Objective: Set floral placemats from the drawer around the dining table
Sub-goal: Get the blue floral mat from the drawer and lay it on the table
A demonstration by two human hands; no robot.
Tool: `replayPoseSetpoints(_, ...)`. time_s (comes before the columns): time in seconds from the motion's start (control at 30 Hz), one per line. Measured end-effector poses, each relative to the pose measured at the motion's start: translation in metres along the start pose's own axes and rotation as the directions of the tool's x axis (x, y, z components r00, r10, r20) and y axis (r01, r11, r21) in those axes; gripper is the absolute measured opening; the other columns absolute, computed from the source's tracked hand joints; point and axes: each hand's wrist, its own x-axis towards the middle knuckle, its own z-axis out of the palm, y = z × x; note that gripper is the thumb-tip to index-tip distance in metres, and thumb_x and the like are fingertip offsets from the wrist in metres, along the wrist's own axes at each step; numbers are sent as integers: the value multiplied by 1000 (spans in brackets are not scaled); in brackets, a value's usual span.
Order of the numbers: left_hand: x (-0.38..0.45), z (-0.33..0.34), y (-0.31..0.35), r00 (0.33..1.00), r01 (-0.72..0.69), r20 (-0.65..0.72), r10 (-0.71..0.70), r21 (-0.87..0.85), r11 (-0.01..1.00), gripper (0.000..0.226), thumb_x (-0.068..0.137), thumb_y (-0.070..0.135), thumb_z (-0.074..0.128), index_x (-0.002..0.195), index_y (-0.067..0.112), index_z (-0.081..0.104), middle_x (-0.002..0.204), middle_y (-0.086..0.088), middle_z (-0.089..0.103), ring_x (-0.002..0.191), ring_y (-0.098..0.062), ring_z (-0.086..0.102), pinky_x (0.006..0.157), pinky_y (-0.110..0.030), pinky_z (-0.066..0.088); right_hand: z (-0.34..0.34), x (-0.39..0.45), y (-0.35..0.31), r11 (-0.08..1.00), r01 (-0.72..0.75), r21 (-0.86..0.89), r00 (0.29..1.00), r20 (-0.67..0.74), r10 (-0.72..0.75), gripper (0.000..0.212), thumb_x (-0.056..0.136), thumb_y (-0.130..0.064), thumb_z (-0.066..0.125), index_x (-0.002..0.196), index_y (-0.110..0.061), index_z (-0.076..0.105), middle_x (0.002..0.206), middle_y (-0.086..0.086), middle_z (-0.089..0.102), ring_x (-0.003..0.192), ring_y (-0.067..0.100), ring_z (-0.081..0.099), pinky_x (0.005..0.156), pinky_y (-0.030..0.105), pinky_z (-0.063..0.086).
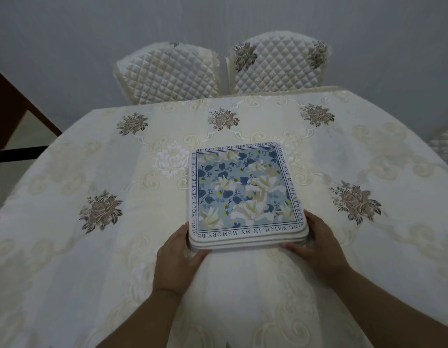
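your left hand [177,249] and your right hand [316,241] hold with curled fingers the two near corners of the stack of floral placemats [244,194], which lies flat on the cream flowered tabletop [92,172], before two quilted chairs [223,69].

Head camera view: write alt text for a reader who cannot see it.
Two hands, left hand and right hand, hold the near corners of a stack of floral placemats lying on a cream embroidered tablecloth. Two quilted chairs stand at the table's far side.
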Motion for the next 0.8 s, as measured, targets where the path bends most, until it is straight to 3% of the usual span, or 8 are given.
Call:
replayPoseSetpoints(0.07,0,-1,2,1000,6,-18,-6,2,1000,76,80,60,76,145,29,51,137,13,61,125,-6,57,107,-31,47,1,-4,0,999,-35,7,999,-39,35,86,53,-46,95,124,-46,47,120,-27,62,115,-6,59,97,28,51)
replayPoseSetpoints(0.17,0,1,1,999,14,-33,-13,21,1000,76,80,50,80,145,22,52,138,7,62,125,-10,55,106,-26,42,4,-7,5,995,-93,-23,995,-31,92,99,51,-54,94,133,-30,43,129,-15,61,120,5,58,99,37,51)
replayPoseSetpoints(0.27,0,3,-1,999,34,-34,-32,50,998,75,82,44,79,146,17,51,139,2,61,127,-15,55,108,-29,42,4,-5,3,991,-126,-39,992,-28,125,101,51,-48,95,132,-20,42,133,-8,61,121,6,59,100,34,50)
replayPoseSetpoints(0.47,-6,6,-4,993,97,-62,-96,15,995,72,90,31,73,152,16,41,140,-2,58,128,-19,51,108,-43,46,9,5,-7,989,-141,-36,990,22,142,94,58,-39,96,130,-25,37,124,-16,64,110,7,64,92,31,52)
replayPoseSetpoints(0.57,-6,5,-6,988,142,-62,-142,-9,990,74,89,36,68,154,21,37,139,4,57,126,-16,53,104,-44,49,14,10,-13,973,-190,128,980,87,180,91,60,-35,96,129,-26,37,124,-12,66,110,3,66,94,32,55)
replayPoseSetpoints(0.67,-5,4,-6,988,144,-48,-145,-22,989,81,83,51,71,152,24,39,138,9,58,127,-12,55,102,-43,51,19,11,-25,938,-249,240,968,25,251,78,68,-42,90,126,-24,41,119,-8,67,105,4,68,90,31,57)
replayPoseSetpoints(0.8,-6,3,1,986,154,-63,-153,10,988,85,80,48,79,152,22,41,136,8,60,126,-14,55,103,-43,50,27,17,-42,901,-318,294,913,-160,375,53,85,-42,76,123,-18,48,122,-8,63,103,8,64,91,35,53)
